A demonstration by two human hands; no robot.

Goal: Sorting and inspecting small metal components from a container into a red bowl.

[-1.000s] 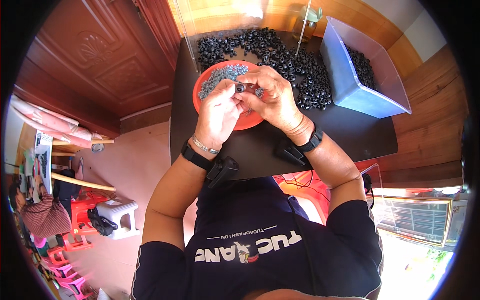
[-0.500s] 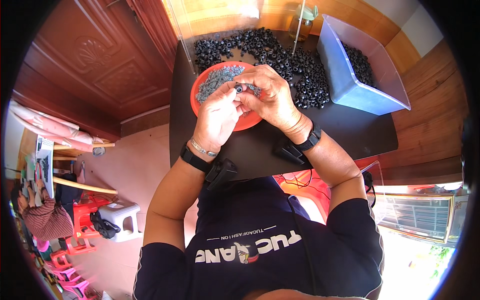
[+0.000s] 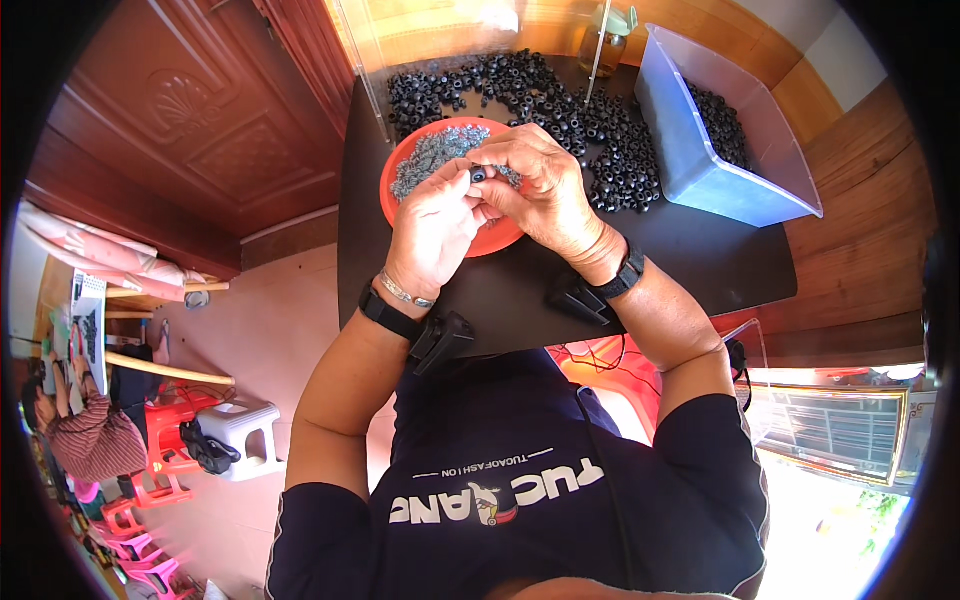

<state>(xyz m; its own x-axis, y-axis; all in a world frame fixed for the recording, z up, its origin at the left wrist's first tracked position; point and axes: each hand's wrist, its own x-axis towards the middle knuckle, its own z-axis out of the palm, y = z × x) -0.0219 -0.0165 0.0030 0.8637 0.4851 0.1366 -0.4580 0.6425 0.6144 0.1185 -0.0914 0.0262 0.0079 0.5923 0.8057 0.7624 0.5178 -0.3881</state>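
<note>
Over the red bowl (image 3: 388,190), my left hand (image 3: 430,225) and my right hand (image 3: 550,200) meet fingertip to fingertip. Between them they pinch a small round black part (image 3: 478,175) with a hollow centre; both hands are closed on it. Whether a metal piece is also between the fingertips is hidden. Small silvery metal pieces (image 3: 432,158) fill much of the bowl below my hands. Beyond and to the right of the bowl spreads a heap of similar black parts (image 3: 622,170).
A translucent blue bin (image 3: 720,190) holding more black parts stands at the table's right. Behind the heap is a jar with a green lid (image 3: 610,40). Clear upright panels border the dark table (image 3: 690,260). At far left, another person (image 3: 95,435) sits near stools.
My hands stay over the bowl, with the fingertips shifting only slightly around the black part. The black part looks turned a little.
</note>
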